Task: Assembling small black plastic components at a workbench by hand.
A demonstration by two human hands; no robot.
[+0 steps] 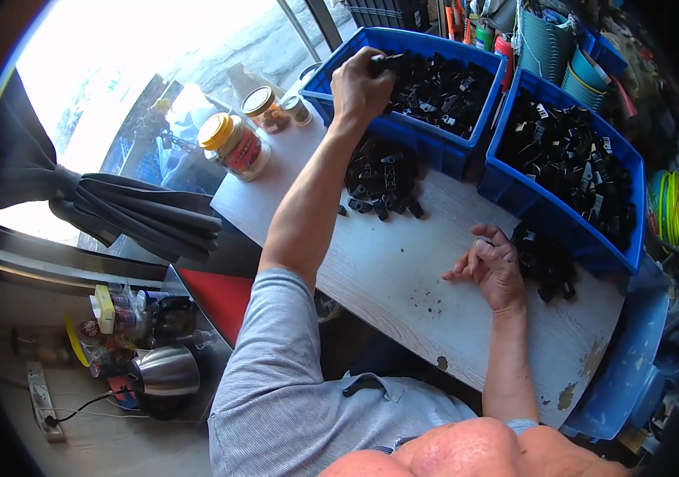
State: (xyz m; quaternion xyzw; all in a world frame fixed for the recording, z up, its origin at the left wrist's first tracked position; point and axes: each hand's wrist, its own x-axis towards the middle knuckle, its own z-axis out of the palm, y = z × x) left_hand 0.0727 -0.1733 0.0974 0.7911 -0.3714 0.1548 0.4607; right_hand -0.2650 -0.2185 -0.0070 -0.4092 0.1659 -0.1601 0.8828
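Head view: a person's two bare hands at work over a pale, worn table [387, 254].
Left hand [361, 87]: raised over the near-left part of the left blue bin [427, 131], fingers bent round and pinching a black piece [387, 63].
Right hand [497, 269]: low over the table, fingers loosely bent and parted from one another, just beside the right pile.
Left pile [383, 179]: small black parts heaped on the table in front of the left blue bin, a few lying at its near edge.
Right pile [547, 266]: more black parts on the table, in front of the right blue bin [546, 215].
Bins: both hold many loose black parts, some with pale or shiny faces; they stand side by side at the far edge.
Jars: a yellow-lidded jar [236, 149] on the table's left end, with two smaller jars [268, 111] near it.
Left of the person: a dark tied curtain [141, 213] by the bright window, and a metal kettle [168, 370] lower down.
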